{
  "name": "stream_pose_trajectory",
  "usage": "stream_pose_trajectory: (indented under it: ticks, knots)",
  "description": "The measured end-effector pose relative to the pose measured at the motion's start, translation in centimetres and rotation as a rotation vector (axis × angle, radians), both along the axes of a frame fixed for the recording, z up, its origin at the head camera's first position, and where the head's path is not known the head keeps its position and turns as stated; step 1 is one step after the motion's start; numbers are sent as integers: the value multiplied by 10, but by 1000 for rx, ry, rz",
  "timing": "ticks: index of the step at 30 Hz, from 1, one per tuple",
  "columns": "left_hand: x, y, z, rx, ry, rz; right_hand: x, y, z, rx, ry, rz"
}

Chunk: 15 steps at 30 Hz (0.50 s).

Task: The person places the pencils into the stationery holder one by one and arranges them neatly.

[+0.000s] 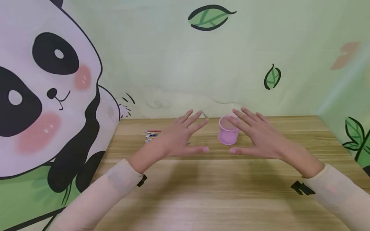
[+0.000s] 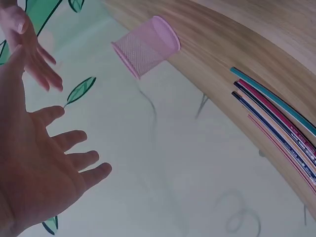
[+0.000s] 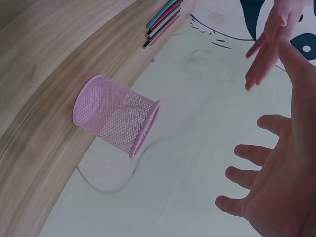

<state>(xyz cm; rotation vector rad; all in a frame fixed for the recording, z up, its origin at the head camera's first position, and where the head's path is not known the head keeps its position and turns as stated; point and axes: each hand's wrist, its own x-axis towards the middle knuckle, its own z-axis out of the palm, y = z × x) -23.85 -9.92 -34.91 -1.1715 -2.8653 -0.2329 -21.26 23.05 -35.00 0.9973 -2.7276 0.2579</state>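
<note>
Both hands are raised over the table with fingers spread and nothing in them. In the head view the left hand (image 1: 180, 136) overlaps a bunch of pencils (image 1: 151, 135), hiding much of it. The right hand (image 1: 258, 136) is nearest a pink mesh pencil cup (image 1: 228, 136), and its fingers cross the cup's rim in that view. The cup stands upright near the table's back edge, as the right wrist view of the mesh cup (image 3: 116, 113) also shows. Several pencils (image 2: 276, 118) in teal, red and dark blue lie side by side on the wood in the left wrist view.
The wooden table (image 1: 188, 199) ends at a pale green wall (image 1: 162, 64). A large painted panda (image 1: 52, 96) covers the left side, and painted leaves (image 1: 212, 17) dot the wall. Each sleeve cuff has a black clip-like piece (image 1: 302, 188) at the wrist.
</note>
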Motion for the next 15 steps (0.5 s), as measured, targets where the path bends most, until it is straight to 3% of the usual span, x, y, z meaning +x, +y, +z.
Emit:
stream_pose_trajectory:
  ticks: [3,8,12,15]
  knots:
    - [-10,-7,-1,107,-80,39,-2,5,0,-48,-7,9]
    - [-39,-19,-12,325,-166,113,-14,17,-9,-213,-81,-16]
    - [-56,-29,-24,453,-208,207,-30,26,-23,-428,-225,-87]
    - [-63,-35,-37,495,-251,282,-45,29,-37,-619,-316,-139]
